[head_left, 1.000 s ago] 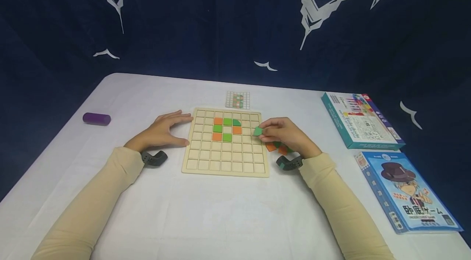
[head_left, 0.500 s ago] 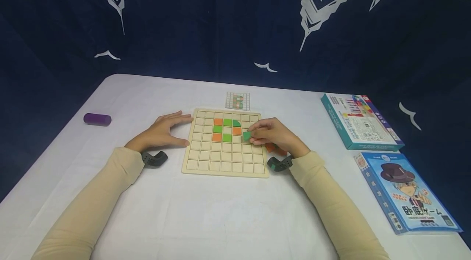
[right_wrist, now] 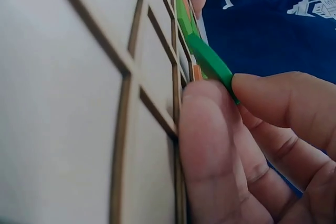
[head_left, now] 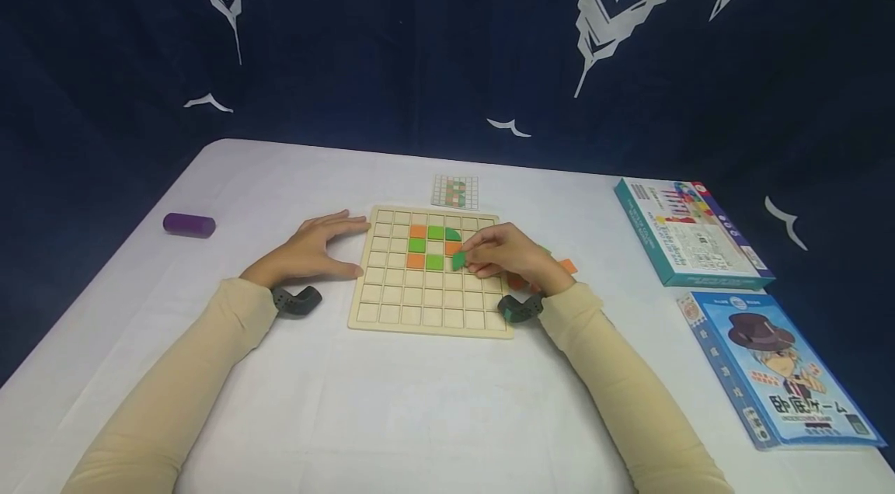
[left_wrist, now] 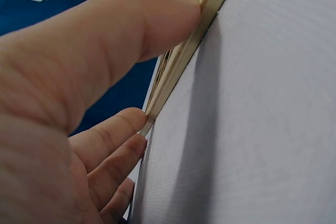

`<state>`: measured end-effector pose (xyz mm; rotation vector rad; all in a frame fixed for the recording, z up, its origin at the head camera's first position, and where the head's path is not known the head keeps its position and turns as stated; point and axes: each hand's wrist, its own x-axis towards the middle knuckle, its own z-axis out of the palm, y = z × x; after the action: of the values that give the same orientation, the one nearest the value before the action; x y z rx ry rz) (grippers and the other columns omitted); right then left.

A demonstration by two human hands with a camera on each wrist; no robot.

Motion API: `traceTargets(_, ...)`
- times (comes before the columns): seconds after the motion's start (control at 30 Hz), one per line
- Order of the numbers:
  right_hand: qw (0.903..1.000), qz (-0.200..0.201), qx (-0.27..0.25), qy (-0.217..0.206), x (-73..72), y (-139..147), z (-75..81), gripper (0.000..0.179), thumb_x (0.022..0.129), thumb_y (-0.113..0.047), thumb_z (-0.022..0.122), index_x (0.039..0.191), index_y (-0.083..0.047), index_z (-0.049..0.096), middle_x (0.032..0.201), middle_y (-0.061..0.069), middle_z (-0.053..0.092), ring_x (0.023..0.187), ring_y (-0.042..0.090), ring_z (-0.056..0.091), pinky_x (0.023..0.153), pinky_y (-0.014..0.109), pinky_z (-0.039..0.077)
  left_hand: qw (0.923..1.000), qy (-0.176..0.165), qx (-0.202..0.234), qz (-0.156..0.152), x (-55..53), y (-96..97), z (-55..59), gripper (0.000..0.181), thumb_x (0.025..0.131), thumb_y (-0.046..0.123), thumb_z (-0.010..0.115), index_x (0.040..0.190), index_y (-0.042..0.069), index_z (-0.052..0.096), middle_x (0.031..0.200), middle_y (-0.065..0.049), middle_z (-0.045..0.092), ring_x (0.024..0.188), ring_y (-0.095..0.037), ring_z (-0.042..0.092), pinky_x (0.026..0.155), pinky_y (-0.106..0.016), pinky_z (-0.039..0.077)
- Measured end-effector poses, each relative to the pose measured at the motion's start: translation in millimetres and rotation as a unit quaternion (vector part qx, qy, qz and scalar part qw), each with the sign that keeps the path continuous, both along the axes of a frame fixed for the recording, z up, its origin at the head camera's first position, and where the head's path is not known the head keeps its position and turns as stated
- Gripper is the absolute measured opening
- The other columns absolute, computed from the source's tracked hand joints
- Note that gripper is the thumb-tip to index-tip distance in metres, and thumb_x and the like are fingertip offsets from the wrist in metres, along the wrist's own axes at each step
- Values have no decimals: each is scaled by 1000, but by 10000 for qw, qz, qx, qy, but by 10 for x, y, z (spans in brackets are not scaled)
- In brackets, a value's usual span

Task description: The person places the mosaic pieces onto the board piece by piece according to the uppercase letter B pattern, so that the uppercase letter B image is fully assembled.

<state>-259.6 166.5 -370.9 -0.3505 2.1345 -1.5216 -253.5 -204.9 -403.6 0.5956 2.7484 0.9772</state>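
Fingers and thumb of the right hand [head_left: 506, 253] pinch a green tile [head_left: 457, 261], tilted over the board [head_left: 430, 315] beside a light green square [head_left: 434, 262]. Thumb spread from fingers, the left hand [head_left: 304, 249] touches the board's left edge. Board: mid tabletop [head_left: 391, 408]. Card [head_left: 455, 192]: toward the far edge. Purple cylinder [head_left: 189, 225]: near the left edge. Blue box [head_left: 779, 370]: near the right edge.

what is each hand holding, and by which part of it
The right hand pinches a dark green piece by the end nearest the palm, with the other end sticking out. The left hand holds nothing; it only touches the edge of the board.
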Motion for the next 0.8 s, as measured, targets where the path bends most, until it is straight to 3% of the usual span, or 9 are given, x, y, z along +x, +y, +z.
traceTargets(0.53, 9955, 20, 767, 558, 6, -135, 2, 21, 103, -2, 68, 119, 10, 74, 79, 4, 67, 69, 13, 63, 61, 21, 59, 10000, -5, 84, -15, -7, 9, -1, 95, 81, 42, 92, 160, 7, 52, 172, -12, 41, 165, -39, 17, 131, -66, 5)
traceTargets(0.8, 9935, -52, 956, 618, 15, -167, 13, 18, 103, -3, 70, 116, 8, 76, 79, 4, 67, 69, 13, 62, 61, 21, 58, 10000, -10, 82, -31, -2, 7, 16, 96, 81, 43, 92, 161, 7, 52, 172, -12, 40, 165, -40, 16, 131, -66, 7)
